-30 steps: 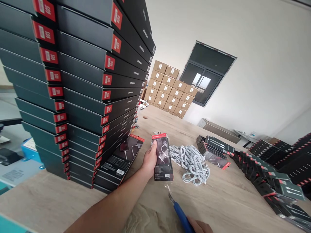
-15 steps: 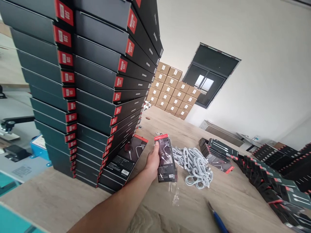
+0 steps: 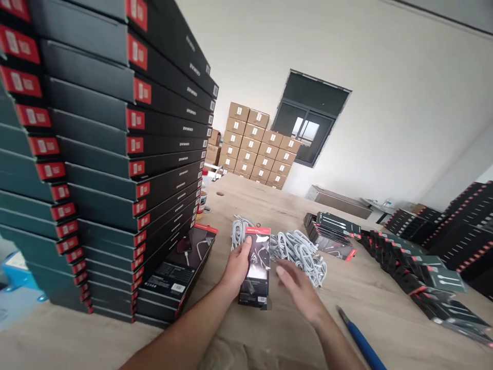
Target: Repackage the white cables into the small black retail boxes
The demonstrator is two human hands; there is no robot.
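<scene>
My left hand (image 3: 239, 262) is closed around a slim black-and-red cable box (image 3: 259, 267), its thumb lying on the printed front. The box stands tilted up toward me, with a hanging loop at its top. Just right of it, my right hand (image 3: 296, 283) is apart from the box, fingers loosely spread and nothing visible in them. Behind both hands lies a pile of coiled white-grey cables (image 3: 300, 252), and part of it shows behind the box. A blue-handled tool (image 3: 360, 336) with a dark tip rests near my right forearm.
Tall stacks of black boxes (image 3: 169, 154) rise close on the left. Flat cable boxes (image 3: 181, 267) lie at their foot. More packaged boxes (image 3: 335, 231) and a long row (image 3: 419, 277) sit to the right. Brown cartons (image 3: 254, 144) are piled by the far wall.
My right hand has come into view beside the cable box. The left hand keeps holding the box, slightly lower now. The view has shifted right, so the stacks appear further left.
</scene>
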